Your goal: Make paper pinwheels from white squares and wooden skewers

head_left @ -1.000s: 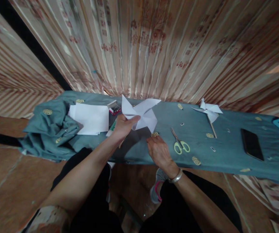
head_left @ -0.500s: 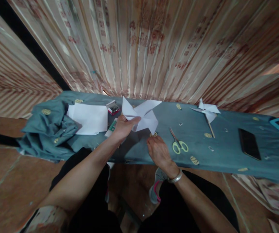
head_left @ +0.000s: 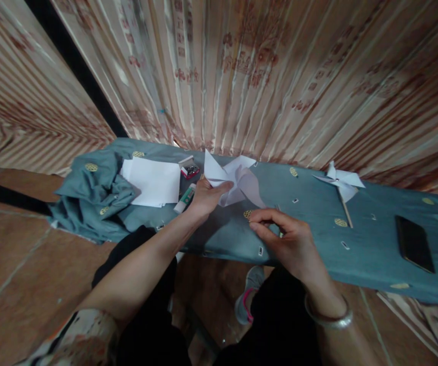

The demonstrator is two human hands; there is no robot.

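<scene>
In the head view my left hand point(head_left: 206, 197) is closed on a white paper pinwheel point(head_left: 236, 189), thumb pressed at its middle. Its left blades are folded in, while the right blade curls loosely. Just right of it and lower, my right hand point(head_left: 291, 241) is raised with thumb and forefinger pinched together. Whatever lies between those fingertips is too small to name. Behind this hand the scissors are almost fully hidden. A small open box of metal pins or tacks point(head_left: 190, 170) and a green-and-white glue tube point(head_left: 185, 198) lie beside my left hand.
A stack of white paper point(head_left: 155, 180) lies to the left, by bunched cloth point(head_left: 89, 175). Another pinwheel on a stick point(head_left: 343, 179) and a black phone point(head_left: 414, 244) are at right. The narrow table has a blue-green cloth point(head_left: 219, 234); a patterned curtain point(head_left: 234, 76) hangs behind.
My right hand has lifted off the cloth and come closer, now pinching and covering the scissors. The pinwheel's right blade has sprung into a loose curl. The view has shifted slightly.
</scene>
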